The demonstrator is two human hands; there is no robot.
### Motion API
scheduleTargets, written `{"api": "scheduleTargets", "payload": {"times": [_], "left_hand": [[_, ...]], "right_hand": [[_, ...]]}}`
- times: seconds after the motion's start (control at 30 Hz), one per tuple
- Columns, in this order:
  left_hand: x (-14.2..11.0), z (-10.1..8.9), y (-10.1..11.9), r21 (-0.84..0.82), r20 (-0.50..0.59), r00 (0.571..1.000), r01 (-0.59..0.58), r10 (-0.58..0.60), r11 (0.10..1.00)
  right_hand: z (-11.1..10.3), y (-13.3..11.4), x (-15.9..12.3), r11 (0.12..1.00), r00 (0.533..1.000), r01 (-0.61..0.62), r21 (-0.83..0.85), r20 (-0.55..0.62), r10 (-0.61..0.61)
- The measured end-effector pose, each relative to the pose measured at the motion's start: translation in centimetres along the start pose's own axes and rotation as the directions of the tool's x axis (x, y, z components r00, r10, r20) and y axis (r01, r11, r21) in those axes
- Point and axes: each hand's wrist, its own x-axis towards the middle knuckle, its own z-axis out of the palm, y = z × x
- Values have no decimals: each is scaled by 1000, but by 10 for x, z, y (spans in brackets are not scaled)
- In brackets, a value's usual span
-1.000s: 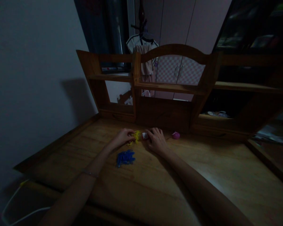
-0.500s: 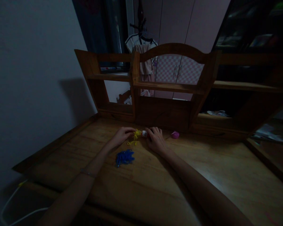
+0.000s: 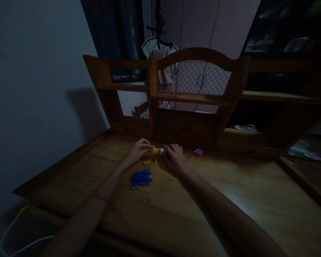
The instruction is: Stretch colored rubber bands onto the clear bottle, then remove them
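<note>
Some yellow pieces (image 3: pixel 154 150) apparently pinched in left hand (image 3: pixel 138 150); right hand (image 3: pixel 177 159) curled round container (image 3: pixel 162 151) near back edge (image 3: pixel 133 137).

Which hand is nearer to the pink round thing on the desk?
The right. The right hand is just left of the pink round thing, not touching it; the left hand is farther left, beside the yellow strands.

Thin pale bracelet (image 3: pixel 99 196) around left forearm (image 3: pixel 111 182).
</note>
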Motion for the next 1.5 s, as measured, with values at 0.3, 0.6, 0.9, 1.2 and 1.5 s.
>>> {"api": "scheduleTargets", "payload": {"times": [0.3,0.6,0.9,1.2,1.5], "left_hand": [[1,2,1,9,-120,993,-22,23,1000],[-1,7,17,11,-73,997,-32,32,999],[-2,10,21,-89,-78,985,147,-154,985],[-1,8,31,-233,-89,983,138,-162,963],[-4,0,40,-251,-14,995,92,-99,964]], "right_hand": [[-5,-5,0,999,999,27,-30,-29,-28],[-5,-6,0,999,999,35,-31,-30,-36],[-8,-7,0,999,998,-29,-28,-57,27],[-7,-7,0,998,997,-52,-32,-63,49],[-9,-7,0,998,997,-47,-34,-56,45]]}}
